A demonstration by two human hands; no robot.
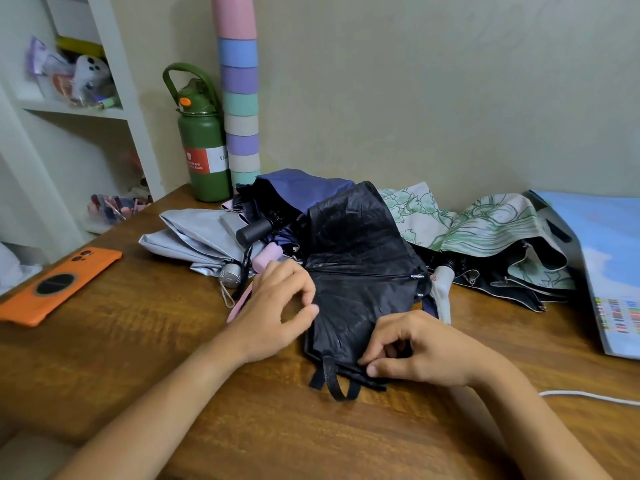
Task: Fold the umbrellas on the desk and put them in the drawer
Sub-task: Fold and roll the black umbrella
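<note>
On black umbrella [360, 271]: right hand [422, 351], pinching.

Home room: wooden desk [138, 358], cluttered white shelf [79, 112], green flask [204, 150], phone [59, 282].

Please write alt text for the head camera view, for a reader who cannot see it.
Two bare hands work on a black umbrella canopy on a wooden desk; the right hand pinches its near edge, and the left hand touches its left side. More unfolded umbrellas lie behind.
</note>
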